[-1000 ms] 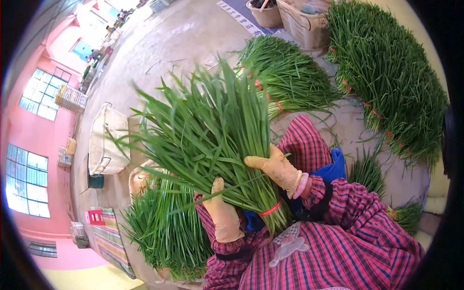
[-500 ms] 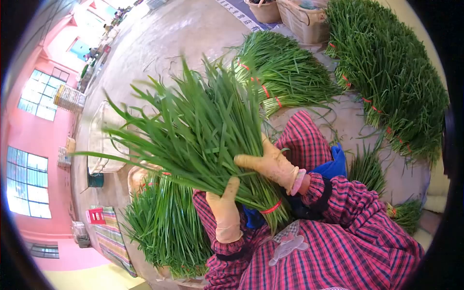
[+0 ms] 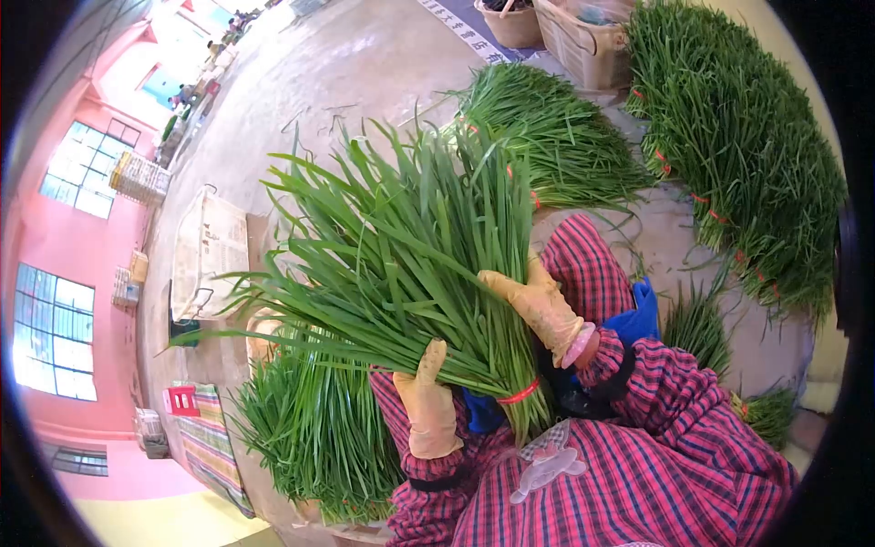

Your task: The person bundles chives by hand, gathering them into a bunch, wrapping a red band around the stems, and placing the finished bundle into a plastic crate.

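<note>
Between my gloved hands is a large bundle of garlic chives (image 3: 428, 264), its long green leaves fanned out to the upper left. A red band (image 3: 519, 393) ties it near the pale stem ends, which point down towards my apron. My left hand (image 3: 427, 406) grips the lower left side, thumb up over the leaves and fingers hidden beneath. My right hand (image 3: 540, 305) is closed round the right side, thumb across the front, its other fingers mostly behind the stems.
A stack of tied chives (image 3: 551, 137) lies ahead, and a longer pile (image 3: 738, 146) lines the right. More chives (image 3: 319, 424) stand at my left. Baskets (image 3: 583, 46) sit at the back, a white crate (image 3: 211, 251) stands on the left, and a striped cloth (image 3: 214, 447) lies near it.
The bundle and my right hand have shifted slightly right and down, and the leaf tips have swung right. Both hands still hold the bundle. The whole view has also shifted a little.
</note>
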Available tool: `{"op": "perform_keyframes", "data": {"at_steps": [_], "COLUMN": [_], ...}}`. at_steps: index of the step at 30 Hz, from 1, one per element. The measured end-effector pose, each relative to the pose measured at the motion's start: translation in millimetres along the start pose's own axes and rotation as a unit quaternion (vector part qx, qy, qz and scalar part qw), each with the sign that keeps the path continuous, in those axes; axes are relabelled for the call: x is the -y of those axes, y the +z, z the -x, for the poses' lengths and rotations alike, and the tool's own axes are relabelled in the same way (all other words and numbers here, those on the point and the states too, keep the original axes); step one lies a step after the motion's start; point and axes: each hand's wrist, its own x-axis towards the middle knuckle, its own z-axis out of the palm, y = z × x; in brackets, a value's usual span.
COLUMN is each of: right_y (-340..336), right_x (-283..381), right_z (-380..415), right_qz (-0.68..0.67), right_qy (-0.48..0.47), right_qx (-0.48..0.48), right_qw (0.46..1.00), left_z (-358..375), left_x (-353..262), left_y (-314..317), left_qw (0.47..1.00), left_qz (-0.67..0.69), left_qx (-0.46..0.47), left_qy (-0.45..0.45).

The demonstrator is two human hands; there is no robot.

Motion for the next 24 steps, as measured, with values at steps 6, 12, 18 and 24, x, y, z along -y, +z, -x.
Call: {"op": "perform_keyframes", "data": {"at_steps": [6,12,18,24], "right_y": [-8.8,1.4,32.7,39.1], "right_x": [16.7,66.9,69.1,82.5], "right_z": [-10.6,2.1,-22.4,-31.0], "right_qz": [0.034,0.339,0.39,0.5], "right_qy": [-0.184,-0.45,-0.499,-0.516], "right_qx": [-0.047,0.006,0.053,0.075], "right_qw": [0.981,0.826,0.772,0.692], "left_z": [1.4,-2.2,0.0,-3.9], "left_x": [-1.4,4.6,-0.7,6.9], "left_y": [3.8,0.8,5.9,-3.4], "left_qw": [0.999,1.0,0.999,0.998], "left_qz": [0.036,0.021,-0.032,-0.069], "left_qx": [-0.027,-0.009,-0.006,0.006], "left_qy": [-0.027,-0.013,-0.011,-0.004]}}
